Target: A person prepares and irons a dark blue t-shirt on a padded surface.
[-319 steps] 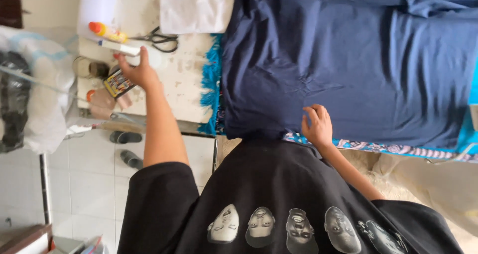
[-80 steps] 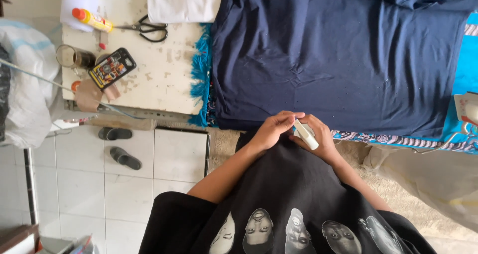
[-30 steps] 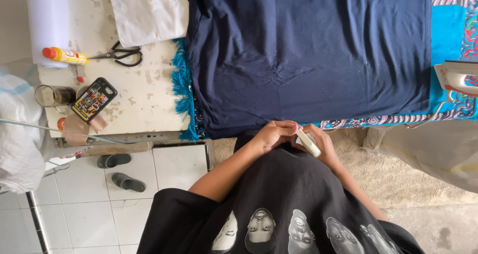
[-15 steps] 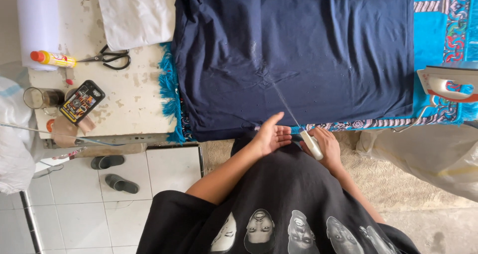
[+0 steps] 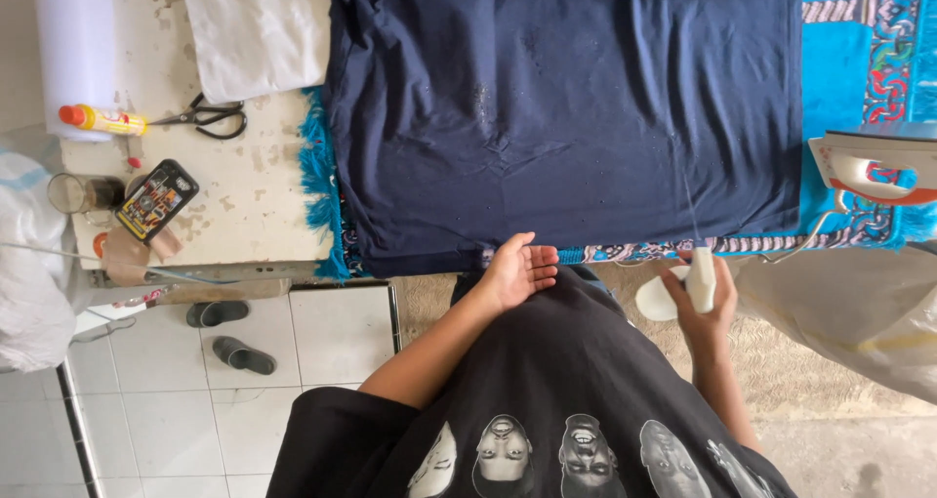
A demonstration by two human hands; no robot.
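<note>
White plastic spray bottle (image 5: 695, 281), right hand (image 5: 705, 308).

Bright, even daylight — soft shadows, no glare; sharp focus, slight edge distortion.

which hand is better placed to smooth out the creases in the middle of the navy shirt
Left. The left hand is empty and open at the near hem of the navy shirt, close to its creased middle. The right hand is wrapped around a white spray bottle further toward the iron.

Iron (image 5: 874, 171) right, scissors (image 5: 210, 117) left of cloth (image 5: 576, 117)
</note>
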